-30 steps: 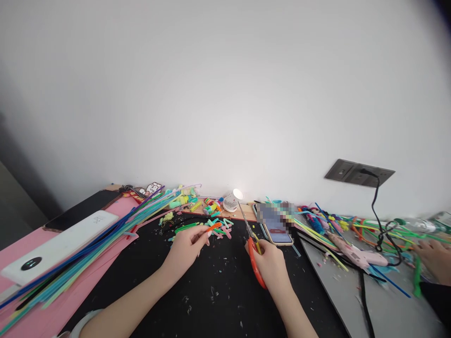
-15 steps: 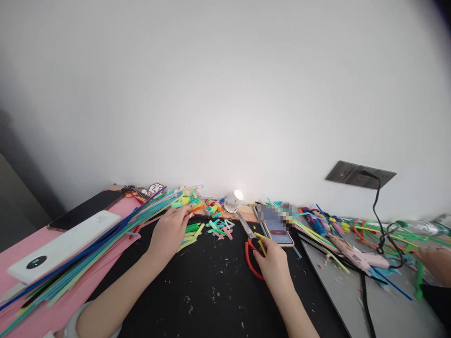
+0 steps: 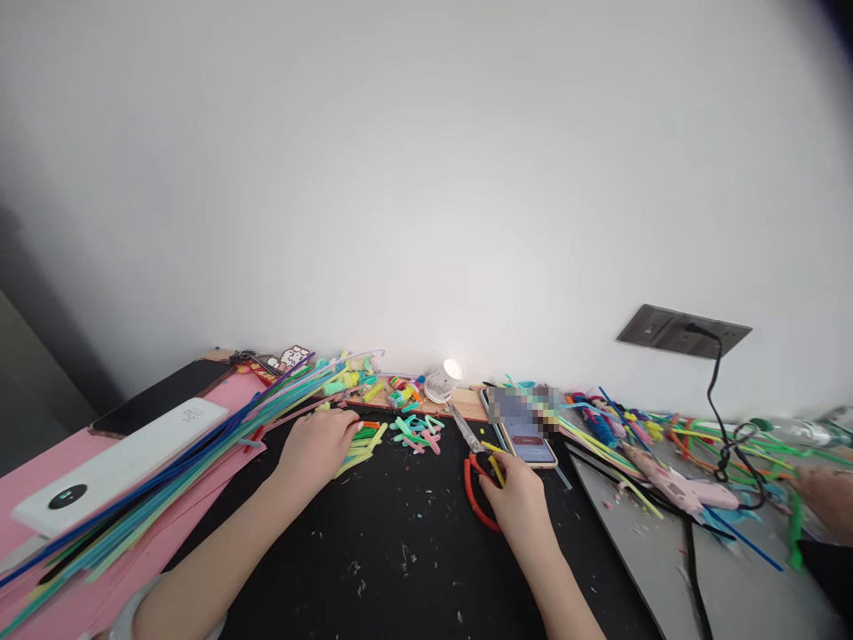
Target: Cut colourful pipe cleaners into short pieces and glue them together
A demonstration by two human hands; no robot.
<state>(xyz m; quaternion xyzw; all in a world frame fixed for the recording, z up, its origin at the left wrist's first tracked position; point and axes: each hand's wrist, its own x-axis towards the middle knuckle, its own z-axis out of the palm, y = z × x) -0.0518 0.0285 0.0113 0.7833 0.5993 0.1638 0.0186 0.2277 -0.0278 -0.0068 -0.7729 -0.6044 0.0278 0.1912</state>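
Observation:
My left hand (image 3: pixel 318 444) rests at the left of the black mat, its fingers bent over a small pile of green, yellow and orange pipe cleaner pieces (image 3: pixel 363 446); whether it grips one is hidden. In my right hand (image 3: pixel 521 491) is a yellow pipe cleaner (image 3: pixel 494 460), pinched, and the hand touches the red-handled scissors (image 3: pixel 481 511). The scissor blades point away toward a white paper cup (image 3: pixel 443 380). Between the hands, beyond the fingertips, lie short teal and pink pieces (image 3: pixel 417 431).
Long pipe cleaners (image 3: pixel 193 471) and a white power bank (image 3: pixel 120 464) lie at left. A lit phone (image 3: pixel 530 440) sits beyond my right hand. A pink glue gun (image 3: pixel 686 484) is at right, its cord plugged in; another person's hand (image 3: pixel 826 498) is at the far right.
My left hand has moved slightly down and left, onto the pile. The orange pieces it held near the back edge now lie in the pile. My right hand has barely moved.

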